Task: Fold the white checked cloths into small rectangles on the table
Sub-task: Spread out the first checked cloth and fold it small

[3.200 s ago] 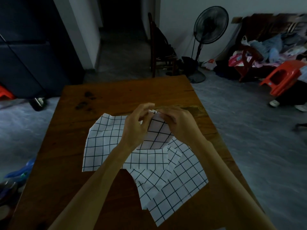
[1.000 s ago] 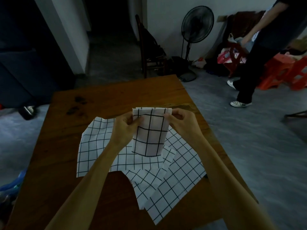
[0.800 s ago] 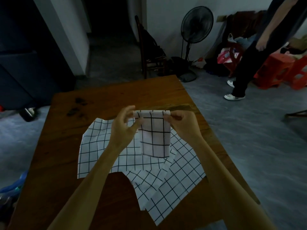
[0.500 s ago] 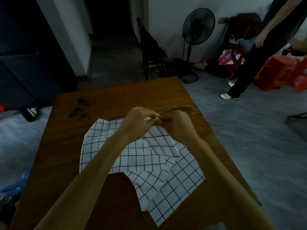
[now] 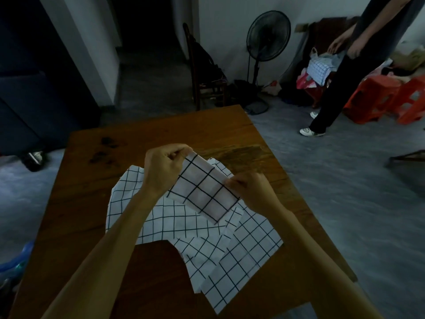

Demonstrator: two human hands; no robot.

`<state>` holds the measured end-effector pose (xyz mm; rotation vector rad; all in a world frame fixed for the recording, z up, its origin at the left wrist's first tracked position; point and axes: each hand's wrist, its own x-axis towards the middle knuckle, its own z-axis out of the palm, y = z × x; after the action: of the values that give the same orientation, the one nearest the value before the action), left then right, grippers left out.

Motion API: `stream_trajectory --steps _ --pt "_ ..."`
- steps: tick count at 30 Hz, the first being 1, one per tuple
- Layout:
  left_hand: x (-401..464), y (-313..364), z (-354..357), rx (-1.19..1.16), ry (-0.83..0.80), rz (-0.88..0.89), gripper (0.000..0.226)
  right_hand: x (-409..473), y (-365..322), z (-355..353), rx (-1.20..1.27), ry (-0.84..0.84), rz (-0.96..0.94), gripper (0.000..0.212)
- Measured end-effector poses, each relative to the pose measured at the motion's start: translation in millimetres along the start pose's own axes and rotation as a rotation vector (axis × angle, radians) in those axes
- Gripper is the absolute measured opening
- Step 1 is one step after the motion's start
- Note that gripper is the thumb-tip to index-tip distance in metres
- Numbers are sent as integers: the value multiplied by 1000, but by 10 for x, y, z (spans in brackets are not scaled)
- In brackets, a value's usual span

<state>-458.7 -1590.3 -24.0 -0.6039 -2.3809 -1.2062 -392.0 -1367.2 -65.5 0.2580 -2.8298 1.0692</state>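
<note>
Head view, one camera, looking forward and down.

Folded checked cloth (image 5: 204, 188): white with black grid lines, folded to a narrow rectangle, held slantwise above the table, far-left end higher, near-right end lower.

Left hand (image 5: 164, 170): fingers curled, thumb and fingertips pinching the far-left corner of the folded checked cloth.

Right hand (image 5: 249, 188): fingers curled, pinching the right edge of the same cloth near its middle.

Unfolded checked cloths (image 5: 234, 254): several pieces of the same pattern, lying flat and overlapping on the table beneath the hands, spread from left of centre to the near right; exact count cannot be told.

Wooden table (image 5: 78, 203): brown top, dark stains (image 5: 103, 149) on the far-left part, a worn patch on the far-right part.

Standing fan (image 5: 268, 35): black, on the floor beyond the table, against the white wall.

Dark wooden chair (image 5: 204, 72): left of the fan, beyond the table's far edge.

Second person (image 5: 358, 65): dark clothes, white shoes, standing at far right, one hand at a plastic bag (image 5: 320, 63) on a heap of laundry.

Red plastic stools (image 5: 391, 97): far right, on the grey floor.
</note>
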Motion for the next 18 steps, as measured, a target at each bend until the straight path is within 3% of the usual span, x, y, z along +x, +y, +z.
stream_trajectory --steps 3,7,9,12,15,18 --pt "-7 -58 13 17 -17 -8 13 -31 62 12 -15 9 -1 44" --pt "20 -101 -42 52 16 -10 13 -104 302 20 -42 -107 83 24" --pt "48 -108 -108 67 18 5 12 -160 438 -18 -87 -181 188 24" --pt "26 -58 -28 117 -115 61 10 -81 268 -74 -122 -45 281 24" --pt "-36 49 181 69 -213 82 11 167 -219 -29 -45 -58 47 28" --pt "-51 130 230 12 -211 123 11 280 -385 3 28 -26 -26 18"
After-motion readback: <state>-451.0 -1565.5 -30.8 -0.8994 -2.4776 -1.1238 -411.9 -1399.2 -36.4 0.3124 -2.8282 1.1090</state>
